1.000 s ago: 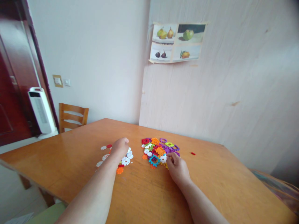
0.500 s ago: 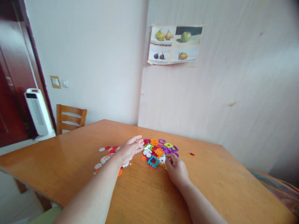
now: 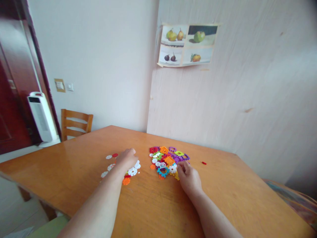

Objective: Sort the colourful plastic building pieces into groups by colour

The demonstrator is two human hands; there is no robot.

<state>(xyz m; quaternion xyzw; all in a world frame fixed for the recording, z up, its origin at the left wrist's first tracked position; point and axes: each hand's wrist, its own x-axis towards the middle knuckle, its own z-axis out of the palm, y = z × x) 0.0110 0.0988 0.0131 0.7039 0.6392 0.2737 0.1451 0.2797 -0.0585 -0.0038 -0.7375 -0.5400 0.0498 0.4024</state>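
My left hand (image 3: 126, 159) is over the left pile of flat plastic building pieces, its fingers curled downward and mostly hidden. White notched discs (image 3: 132, 171) and an orange disc (image 3: 126, 180) lie beside and below it. At the near right edge of the mixed pile, my right hand (image 3: 189, 177) is closed in a pinch; what it holds, if anything, is hidden. Close to its fingertips lies a white flower-like disc (image 3: 172, 169). A white lattice piece (image 3: 162, 165) rests over a turquoise toothed ring (image 3: 163, 172). An orange toothed piece (image 3: 169, 161) sits mid-pile.
Both piles lie on a wooden table (image 3: 148, 211). A small red piece (image 3: 204, 163) is apart on the right. Beyond the table's left edge stand a wooden chair (image 3: 77, 123) and a white tower appliance (image 3: 42, 115). Fruit pictures (image 3: 188, 45) hang on the wall.
My left hand has moved left, from between the piles to the left pile, and its spread fingers have curled. A white lattice piece now shows on the turquoise ring. My right hand stays pinched.
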